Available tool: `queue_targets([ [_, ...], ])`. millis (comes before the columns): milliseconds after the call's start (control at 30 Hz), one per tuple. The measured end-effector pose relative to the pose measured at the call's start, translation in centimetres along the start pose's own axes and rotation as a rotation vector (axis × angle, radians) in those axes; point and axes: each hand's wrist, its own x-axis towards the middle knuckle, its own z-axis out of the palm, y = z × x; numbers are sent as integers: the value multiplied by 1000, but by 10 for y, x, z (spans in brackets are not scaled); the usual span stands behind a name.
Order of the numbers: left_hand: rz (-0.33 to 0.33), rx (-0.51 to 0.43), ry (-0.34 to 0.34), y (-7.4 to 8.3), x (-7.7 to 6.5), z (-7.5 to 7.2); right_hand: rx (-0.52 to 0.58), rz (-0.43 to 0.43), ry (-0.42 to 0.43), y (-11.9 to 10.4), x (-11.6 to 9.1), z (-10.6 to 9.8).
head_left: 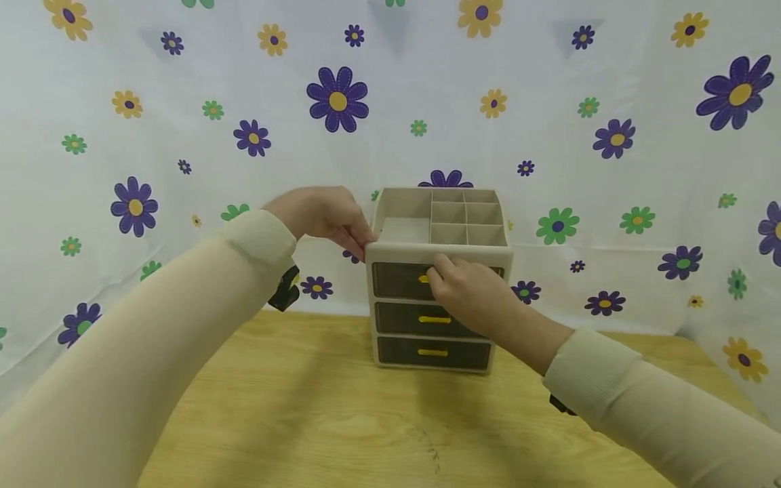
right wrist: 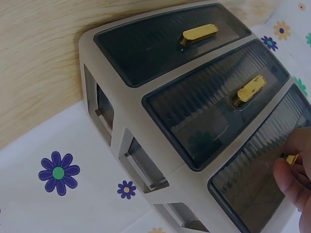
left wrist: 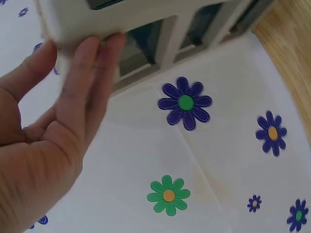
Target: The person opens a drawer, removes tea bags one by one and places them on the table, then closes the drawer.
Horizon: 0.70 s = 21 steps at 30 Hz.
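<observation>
A beige desktop drawer organizer (head_left: 439,252) stands upright, with three dark see-through drawers and yellow handles down its front. My left hand (head_left: 329,215) holds its upper left edge, thumb at the top rim and fingers along the outer side wall; the left wrist view shows these fingers (left wrist: 87,68) close up. My right hand (head_left: 466,291) pinches the yellow handle (right wrist: 291,159) of the top drawer (head_left: 396,280) between thumb and fingers. That drawer sits in its slot. The middle drawer (head_left: 396,318) and bottom drawer (head_left: 399,352) are closed.
On top of the organizer are one large compartment (head_left: 405,227) and several small compartments (head_left: 448,234). Beneath it lies a wood-grain table (head_left: 342,413). A white flowered cloth (head_left: 390,156) hangs close behind and continues along the right side.
</observation>
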Motion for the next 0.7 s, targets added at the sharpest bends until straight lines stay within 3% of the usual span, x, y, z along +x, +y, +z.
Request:
queue_targets([
  [100,-24,9,-15,1,-2,-1,16,6,10,-2,1,1],
  [367,-48,47,74,5,0,7,28,6,32,-3,2,1],
  [700,-22,103,129,7,-1,14,45,-18,49,4,-3,2],
])
